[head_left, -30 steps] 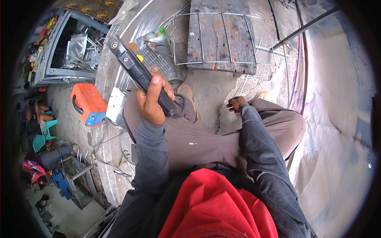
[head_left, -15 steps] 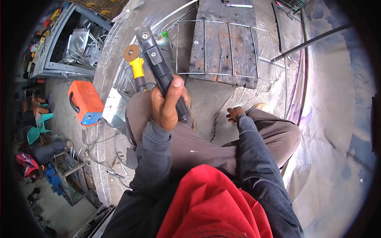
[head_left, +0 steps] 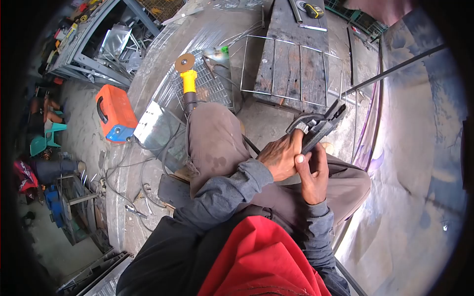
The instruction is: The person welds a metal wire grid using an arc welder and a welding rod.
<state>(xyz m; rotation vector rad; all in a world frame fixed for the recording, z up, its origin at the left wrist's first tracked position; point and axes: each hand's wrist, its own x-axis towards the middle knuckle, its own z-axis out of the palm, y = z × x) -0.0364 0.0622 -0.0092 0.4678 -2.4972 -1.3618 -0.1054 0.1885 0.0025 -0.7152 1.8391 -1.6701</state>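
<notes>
blk tool (head_left: 318,134) in both hands (head_left: 280,158)

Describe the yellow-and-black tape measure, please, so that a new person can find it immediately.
Find the dark wooden board, with a thin wire frame across its nearer part. At the board's far end lies the tape measure. It is compact and rounded, with bright yellow on black, unlike the long, plain grey tube beside it.
</notes>
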